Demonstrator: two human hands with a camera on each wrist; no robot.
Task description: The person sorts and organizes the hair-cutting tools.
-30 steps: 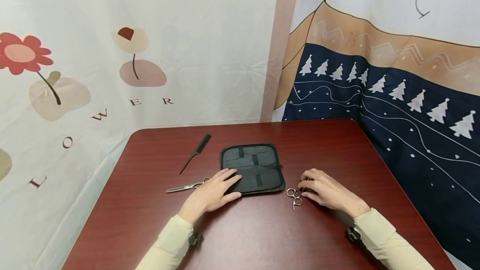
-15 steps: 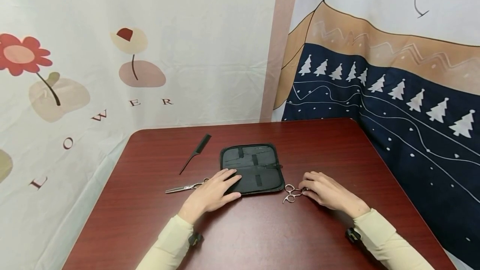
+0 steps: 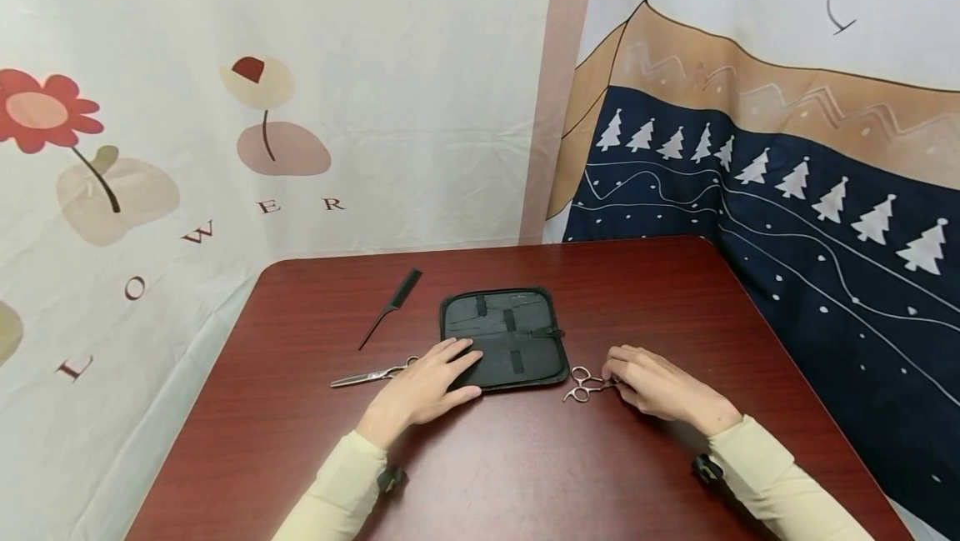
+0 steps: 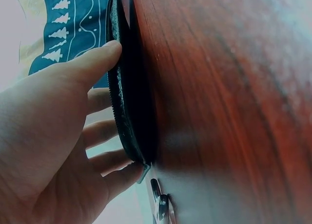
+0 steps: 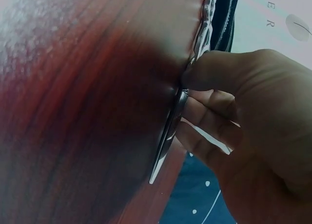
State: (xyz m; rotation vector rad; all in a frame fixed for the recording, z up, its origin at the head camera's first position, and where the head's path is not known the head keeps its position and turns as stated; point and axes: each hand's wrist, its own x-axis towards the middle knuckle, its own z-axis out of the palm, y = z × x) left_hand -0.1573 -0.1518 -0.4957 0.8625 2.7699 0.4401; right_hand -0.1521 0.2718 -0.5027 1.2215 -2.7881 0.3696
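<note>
An open black zip case [image 3: 538, 364] lies flat in the middle of the table, with straps and slots inside. My left hand [image 3: 422, 393] rests on its near left corner, fingers spread and fairly straight; in the left wrist view the thumb touches the zip edge [image 4: 117, 83]. To the right of the case, my right hand [image 3: 658, 383] pinches silver scissors [image 3: 597, 388] between thumb and fingers. Their finger rings point left toward the case. In the right wrist view the scissors' blades [image 5: 165, 148] extend past the fingers, close to the tabletop.
A second pair of silver scissors [image 3: 366, 378] lies left of the case, its handles partly behind my left hand. Farther back is a black tail comb [image 3: 402, 291]. The reddish-brown table [image 3: 480, 474] meets printed curtains [image 3: 420, 107] at its back and right sides.
The scissors at my right hand have swung so their rings, which pointed toward me, now point left. The right hand has barely shifted. My left hand and the case stay put.
</note>
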